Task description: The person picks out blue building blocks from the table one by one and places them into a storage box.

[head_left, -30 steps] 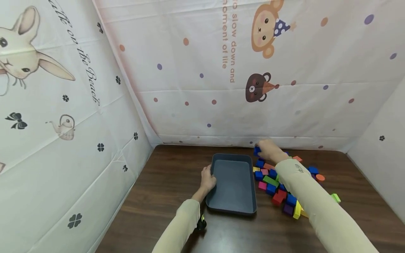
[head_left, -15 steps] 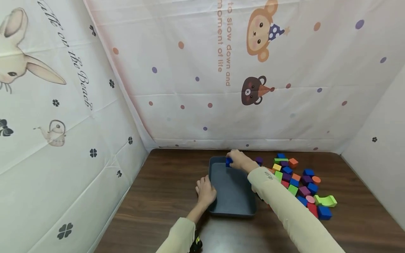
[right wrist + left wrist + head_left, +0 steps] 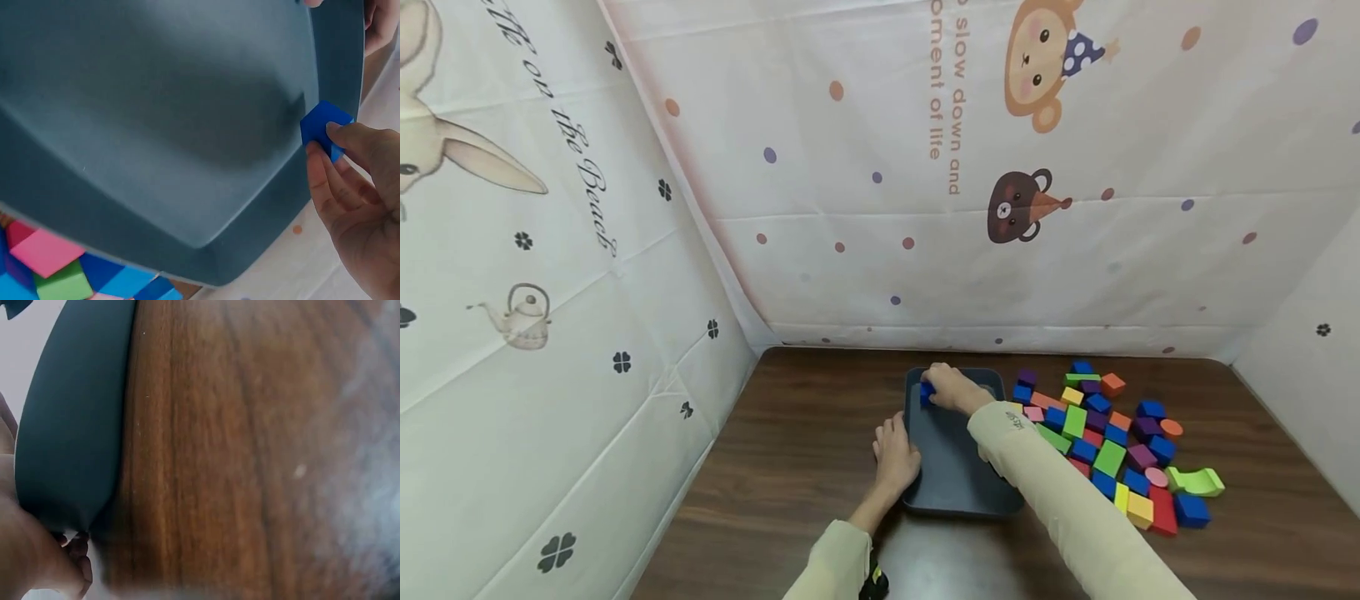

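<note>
A dark blue-grey tray (image 3: 958,479) lies on the wooden table. My left hand (image 3: 895,457) holds its left wall, with a thumb tip inside the rim and fingers outside in the right wrist view. Over the tray's far left corner, my right hand (image 3: 953,389) pinches a blue block (image 3: 322,122) between thumb and fingers. In the right wrist view, the block overlaps the tray's inner wall, above a soft shadow on the tray floor. No other block shows inside the tray. Part of the tray's right side is hidden by the right forearm.
Several coloured blocks (image 3: 1108,457) lie close together right of the tray, including a light green curved block (image 3: 1197,482). A printed white cloth (image 3: 820,283) hangs along the table's far edge. Brown wooden tabletop (image 3: 790,442) stretches left of the tray.
My right hand has carried the blue block leftward from the far end of the blocks to over the tray's far left corner. My left hand stays at the tray's left side.
</note>
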Tool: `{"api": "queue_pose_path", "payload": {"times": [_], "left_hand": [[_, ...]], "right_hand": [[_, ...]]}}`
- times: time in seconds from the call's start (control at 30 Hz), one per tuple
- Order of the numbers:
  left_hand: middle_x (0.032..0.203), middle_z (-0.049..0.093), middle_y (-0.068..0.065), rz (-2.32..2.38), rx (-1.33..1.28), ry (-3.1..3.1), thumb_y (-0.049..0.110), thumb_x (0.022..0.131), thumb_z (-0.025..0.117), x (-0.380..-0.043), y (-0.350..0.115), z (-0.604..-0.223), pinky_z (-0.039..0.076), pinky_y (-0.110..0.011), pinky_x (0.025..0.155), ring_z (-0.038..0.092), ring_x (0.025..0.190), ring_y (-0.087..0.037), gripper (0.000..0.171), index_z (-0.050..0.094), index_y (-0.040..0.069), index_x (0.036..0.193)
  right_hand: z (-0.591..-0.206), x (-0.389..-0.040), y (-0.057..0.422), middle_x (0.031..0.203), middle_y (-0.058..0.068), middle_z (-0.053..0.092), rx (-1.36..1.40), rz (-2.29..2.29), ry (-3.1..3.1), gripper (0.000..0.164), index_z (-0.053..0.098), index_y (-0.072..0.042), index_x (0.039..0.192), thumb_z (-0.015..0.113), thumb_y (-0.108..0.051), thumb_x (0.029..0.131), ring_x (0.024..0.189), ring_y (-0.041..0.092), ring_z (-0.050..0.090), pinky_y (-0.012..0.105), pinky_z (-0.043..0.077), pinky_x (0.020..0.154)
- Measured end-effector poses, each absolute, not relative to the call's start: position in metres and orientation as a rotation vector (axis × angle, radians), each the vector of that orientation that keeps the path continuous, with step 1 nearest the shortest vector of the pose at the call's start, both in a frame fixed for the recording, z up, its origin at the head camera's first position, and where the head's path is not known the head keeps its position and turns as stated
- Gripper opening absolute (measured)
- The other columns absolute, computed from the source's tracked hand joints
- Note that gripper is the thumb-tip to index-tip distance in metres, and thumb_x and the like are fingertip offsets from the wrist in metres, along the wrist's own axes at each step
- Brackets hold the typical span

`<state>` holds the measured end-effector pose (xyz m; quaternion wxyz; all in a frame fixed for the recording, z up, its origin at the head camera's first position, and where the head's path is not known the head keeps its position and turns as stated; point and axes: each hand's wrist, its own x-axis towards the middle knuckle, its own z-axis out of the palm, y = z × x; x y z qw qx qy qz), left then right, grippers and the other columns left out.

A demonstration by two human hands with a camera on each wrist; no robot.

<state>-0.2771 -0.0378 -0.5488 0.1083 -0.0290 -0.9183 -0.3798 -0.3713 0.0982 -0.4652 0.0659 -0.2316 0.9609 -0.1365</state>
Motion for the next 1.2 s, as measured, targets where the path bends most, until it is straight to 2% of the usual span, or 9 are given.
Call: {"api": "queue_pose_path", "payload": {"times": [0.27, 0.4, 0.57, 0.7, 0.9, 1.07, 1.2], "left_hand": [[0.118, 0.057, -0.022, -0.940, -0.118, -2.735, -0.016, 0.075, 0.061, -0.280, -0.032, -0.547, 0.039, -0.047, 0.084, 0.048, 0.105, -0.035, 0.063, 0.050, -0.009, 0.136], [0.118, 0.057, -0.022, -0.893, -0.114, -2.749, -0.015, 0.075, 0.062, -0.281, -0.029, -0.544, 0.039, -0.046, 0.083, 0.047, 0.104, -0.034, 0.062, 0.050, -0.008, 0.136], [0.116, 0.058, -0.019, -0.824, -0.102, -2.750, -0.014, 0.073, 0.068, -0.278, -0.029, -0.548, 0.038, -0.041, 0.079, 0.047, 0.100, -0.031, 0.063, 0.052, -0.007, 0.134], [0.115, 0.059, -0.018, -0.757, -0.092, -2.730, -0.013, 0.068, 0.075, -0.275, -0.033, -0.552, 0.037, -0.038, 0.078, 0.047, 0.099, -0.029, 0.067, 0.053, -0.008, 0.132], [0.118, 0.059, -0.019, -0.771, -0.092, -2.725, -0.014, 0.070, 0.074, -0.271, -0.033, -0.553, 0.036, -0.037, 0.077, 0.046, 0.098, -0.029, 0.067, 0.052, -0.008, 0.133], [0.119, 0.058, -0.021, -0.793, -0.108, -2.744, -0.014, 0.071, 0.073, -0.273, -0.032, -0.550, 0.035, -0.038, 0.077, 0.045, 0.098, -0.029, 0.066, 0.051, -0.009, 0.133], [0.120, 0.058, -0.021, -0.817, -0.115, -2.754, -0.015, 0.072, 0.070, -0.272, -0.033, -0.549, 0.035, -0.039, 0.078, 0.045, 0.099, -0.030, 0.066, 0.050, -0.009, 0.135]], "right_hand": [[-0.476, -0.379, 0.086, 0.128, 0.024, 0.064, -0.687, -0.415, 2.900, 0.036, 0.065, 0.006, 0.127, 0.071, -0.002, 0.093, 0.119, 0.038, 0.064, 0.049, 0.052, 0.102], [-0.478, -0.382, 0.084, 0.128, 0.023, 0.064, -0.680, -0.400, 2.908, 0.036, 0.065, 0.005, 0.127, 0.072, -0.004, 0.092, 0.120, 0.038, 0.063, 0.049, 0.052, 0.102], [-0.473, -0.384, 0.090, 0.134, 0.024, 0.062, -0.708, -0.425, 2.889, 0.043, 0.061, 0.005, 0.133, 0.072, -0.012, 0.095, 0.124, 0.039, 0.062, 0.050, 0.050, 0.105], [-0.447, -0.395, 0.116, 0.130, 0.023, 0.066, -0.791, -0.390, 2.904, 0.037, 0.064, 0.005, 0.130, 0.067, -0.015, 0.098, 0.120, 0.037, 0.065, 0.049, 0.052, 0.101], [-0.410, -0.398, 0.184, 0.116, 0.023, 0.072, -0.756, -0.360, 2.957, 0.025, 0.071, 0.006, 0.118, 0.060, -0.006, 0.099, 0.104, 0.035, 0.071, 0.047, 0.058, 0.090], [-0.419, -0.390, 0.228, 0.109, 0.022, 0.073, -0.685, -0.261, 2.943, 0.021, 0.073, 0.006, 0.111, 0.066, -0.003, 0.094, 0.101, 0.036, 0.070, 0.047, 0.058, 0.087], [-0.442, -0.380, 0.245, 0.114, 0.023, 0.070, -0.613, -0.290, 2.860, 0.024, 0.071, 0.006, 0.115, 0.068, -0.004, 0.093, 0.106, 0.038, 0.067, 0.049, 0.056, 0.090]]}}
